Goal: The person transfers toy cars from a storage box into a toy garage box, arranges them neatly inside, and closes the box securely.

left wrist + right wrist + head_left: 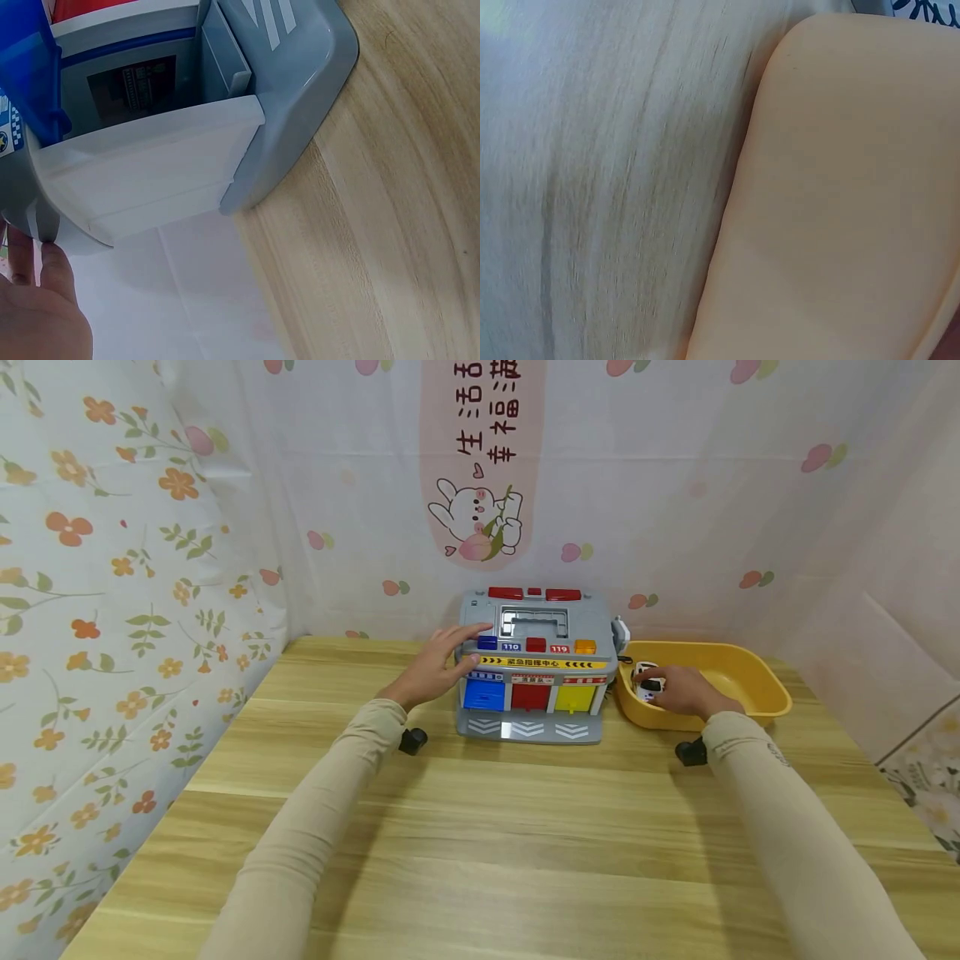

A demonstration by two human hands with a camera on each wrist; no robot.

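A grey toy emergency station (527,727) stands near the back of the table, with blue, red and yellow doors. My left hand (438,667) rests against its upper left corner, fingers fairly straight, fingertips touching the roof's edge. In the left wrist view the blue door (30,67) tilts outward above a grey bay. To the right, my right hand (693,691) reaches over a yellow basin (750,681) and pinches a small white toy car (647,683) with dark windows at its left end. The right wrist view shows only the basin's outer wall (840,187), with the hand hidden.
A wooden table (525,860) lies under everything, with a patterned curtain (360,510) rising behind it. A white part (621,633) juts from the station's right side, close to the basin. Black wrist cameras (413,742) sit under both wrists.
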